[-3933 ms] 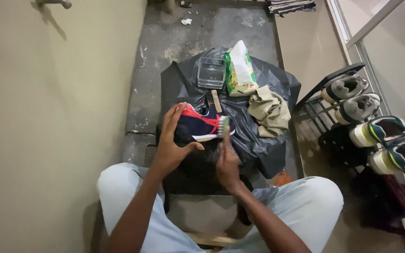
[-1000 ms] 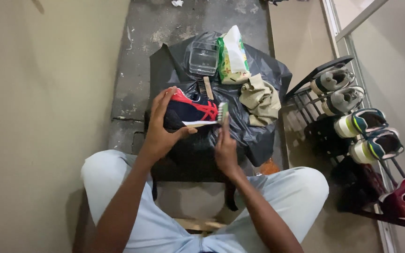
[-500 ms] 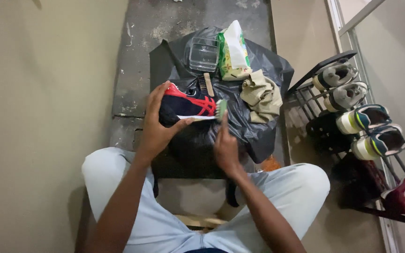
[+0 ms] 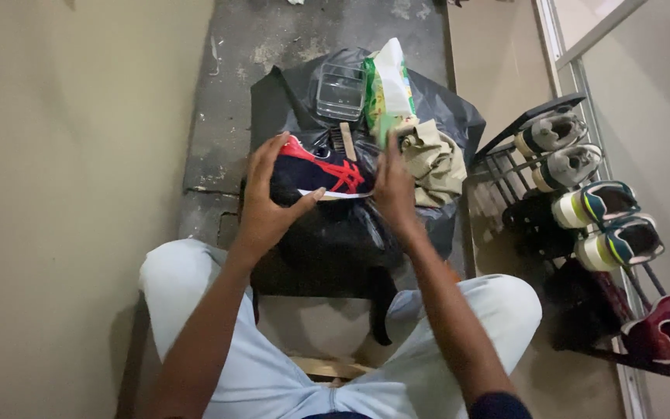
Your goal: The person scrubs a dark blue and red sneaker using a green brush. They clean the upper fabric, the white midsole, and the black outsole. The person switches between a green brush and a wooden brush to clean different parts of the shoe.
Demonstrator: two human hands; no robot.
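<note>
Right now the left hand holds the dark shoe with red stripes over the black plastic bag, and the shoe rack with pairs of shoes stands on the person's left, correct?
Not quite. In the head view the shoe rack stands on the person's right, not left. The rest holds: the left hand holds the dark shoe with red stripes over the black plastic bag.

Both forearms reach forward from the lap. The left hand [image 4: 269, 203] is cupped, fingers [image 4: 261, 159] curled over, thumb out — the right hand [image 4: 393, 186] is raised, fingers together.
</note>
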